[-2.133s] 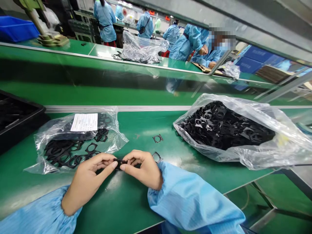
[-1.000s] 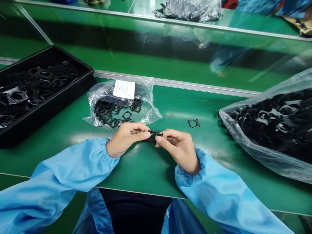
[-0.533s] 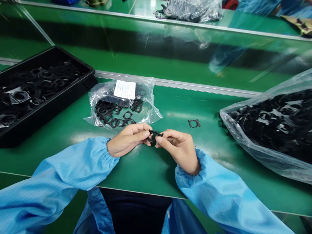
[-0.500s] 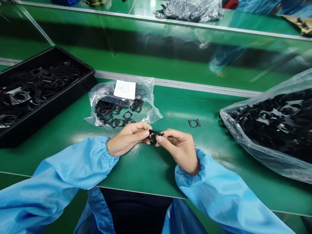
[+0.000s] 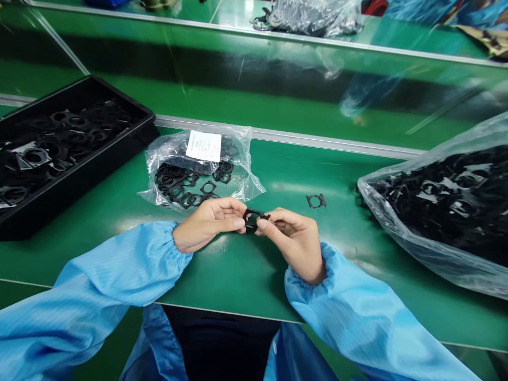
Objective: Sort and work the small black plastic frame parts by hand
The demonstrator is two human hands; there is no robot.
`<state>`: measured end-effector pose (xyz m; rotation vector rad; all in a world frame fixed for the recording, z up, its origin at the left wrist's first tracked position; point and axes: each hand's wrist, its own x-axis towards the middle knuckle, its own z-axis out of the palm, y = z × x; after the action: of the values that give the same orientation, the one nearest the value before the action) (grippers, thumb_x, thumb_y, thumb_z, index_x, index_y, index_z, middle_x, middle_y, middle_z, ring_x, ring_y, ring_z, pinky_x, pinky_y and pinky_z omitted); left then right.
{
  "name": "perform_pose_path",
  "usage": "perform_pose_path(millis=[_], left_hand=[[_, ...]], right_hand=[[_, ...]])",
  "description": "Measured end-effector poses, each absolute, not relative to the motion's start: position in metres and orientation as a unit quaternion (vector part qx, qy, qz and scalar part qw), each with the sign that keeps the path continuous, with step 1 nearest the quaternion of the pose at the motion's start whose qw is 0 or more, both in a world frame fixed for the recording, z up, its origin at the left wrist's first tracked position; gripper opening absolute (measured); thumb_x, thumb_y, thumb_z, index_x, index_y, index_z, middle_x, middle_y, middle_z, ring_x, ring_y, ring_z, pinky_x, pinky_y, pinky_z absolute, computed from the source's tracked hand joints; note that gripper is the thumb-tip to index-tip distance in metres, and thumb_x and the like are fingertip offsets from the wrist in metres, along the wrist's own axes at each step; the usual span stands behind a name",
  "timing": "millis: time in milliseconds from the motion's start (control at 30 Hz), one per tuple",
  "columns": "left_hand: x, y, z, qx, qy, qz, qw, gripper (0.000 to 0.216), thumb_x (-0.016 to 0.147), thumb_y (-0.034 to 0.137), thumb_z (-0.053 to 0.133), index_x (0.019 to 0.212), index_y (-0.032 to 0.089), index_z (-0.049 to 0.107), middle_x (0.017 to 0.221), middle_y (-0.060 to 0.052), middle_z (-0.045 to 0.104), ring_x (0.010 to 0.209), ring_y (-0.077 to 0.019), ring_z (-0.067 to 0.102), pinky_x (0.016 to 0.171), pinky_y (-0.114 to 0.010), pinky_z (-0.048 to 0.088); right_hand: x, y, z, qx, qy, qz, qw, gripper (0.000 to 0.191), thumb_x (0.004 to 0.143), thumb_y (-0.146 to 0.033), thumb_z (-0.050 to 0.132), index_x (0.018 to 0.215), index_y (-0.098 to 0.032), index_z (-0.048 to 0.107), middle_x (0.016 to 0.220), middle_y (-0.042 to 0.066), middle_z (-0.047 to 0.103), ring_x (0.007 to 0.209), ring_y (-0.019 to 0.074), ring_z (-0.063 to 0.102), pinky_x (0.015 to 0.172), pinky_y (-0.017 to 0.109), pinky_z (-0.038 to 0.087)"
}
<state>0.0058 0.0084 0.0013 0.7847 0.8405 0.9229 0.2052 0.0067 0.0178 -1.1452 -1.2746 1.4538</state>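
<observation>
My left hand [image 5: 208, 223] and right hand [image 5: 291, 239] both pinch one small black frame part [image 5: 253, 218] between their fingertips, held just above the green counter [image 5: 238, 270] at the near centre. Just beyond the left hand lies a small clear bag of black rings [image 5: 198, 172]. A black tray [image 5: 59, 153] sits far left, a loose frame [image 5: 316, 200] right of the hands, and a large bag of black parts [image 5: 440, 201] further right.

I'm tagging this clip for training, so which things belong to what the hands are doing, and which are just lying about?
In hand: left hand, right hand, small black frame pinched between their fingers.
Lying about: loose frame on the table, small labelled bag of rings, large bag of black parts, black tray.
</observation>
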Motion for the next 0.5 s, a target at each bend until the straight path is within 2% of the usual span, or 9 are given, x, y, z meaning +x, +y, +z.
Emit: perform_pose_path(millis=[133, 367, 500], left_hand=[[0.0075, 0.0066, -0.0005, 0.373, 0.416, 0.428, 0.71, 0.03, 0.066, 0.03, 0.094, 0.083, 0.015, 0.075, 0.079, -0.003, 0.073, 0.071, -0.0132, 0.069, 0.074, -0.026, 0.058], [0.0086, 0.0051, 0.0019, 0.47, 0.471, 0.449, 0.597, 0.024, 0.07, 0.034, 0.09, 0.079, 0.014, 0.079, 0.083, -0.006, 0.073, 0.076, -0.0163, 0.067, 0.071, -0.027, 0.057], [0.0083, 0.0058, 0.002, 0.487, 0.454, 0.452, 0.593, 0.021, 0.073, 0.034, 0.087, 0.081, 0.016, 0.082, 0.083, -0.006, 0.072, 0.077, -0.016, 0.066, 0.071, -0.026, 0.056]], right_hand=[[0.2045, 0.0064, 0.0174, -0.459, -0.529, 0.567, 0.434, 0.034, 0.074, -0.049, 0.088, 0.07, -0.02, 0.071, 0.066, 0.001, 0.068, 0.059, 0.0145, 0.066, 0.061, 0.027, 0.057], [0.2061, 0.004, 0.0136, -0.481, -0.581, 0.513, 0.409, 0.033, 0.083, -0.046, 0.08, 0.068, -0.02, 0.07, 0.067, 0.002, 0.066, 0.062, 0.016, 0.066, 0.061, 0.028, 0.056], [0.2066, 0.0041, 0.0147, -0.479, -0.591, 0.51, 0.402, 0.032, 0.084, -0.045, 0.079, 0.068, -0.02, 0.068, 0.067, 0.002, 0.066, 0.062, 0.0158, 0.065, 0.061, 0.028, 0.055]])
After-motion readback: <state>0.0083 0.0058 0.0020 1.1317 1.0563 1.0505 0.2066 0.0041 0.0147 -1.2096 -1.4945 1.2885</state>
